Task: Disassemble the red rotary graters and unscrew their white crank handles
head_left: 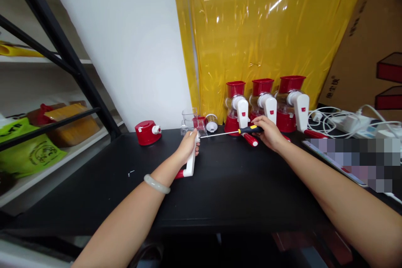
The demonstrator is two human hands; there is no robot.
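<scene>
My left hand [187, 145] is closed around a white crank handle [190, 166] with a red end, held over the black table [220, 184]. My right hand [267, 132] grips the black-and-yellow handle of a screwdriver [232, 132]. Its thin metal shaft points left, and the tip reaches the top of the white handle at my left hand. A pale bangle [156, 184] circles my left wrist.
Three red-and-white hand-crank grinders [266, 104] stand in a row before a yellow plastic curtain. A red base part [147, 131], a clear housing [190, 119] and a metal drum [211, 122] lie behind my left hand. White cables and a power strip [345, 122] lie at right. Shelves stand left.
</scene>
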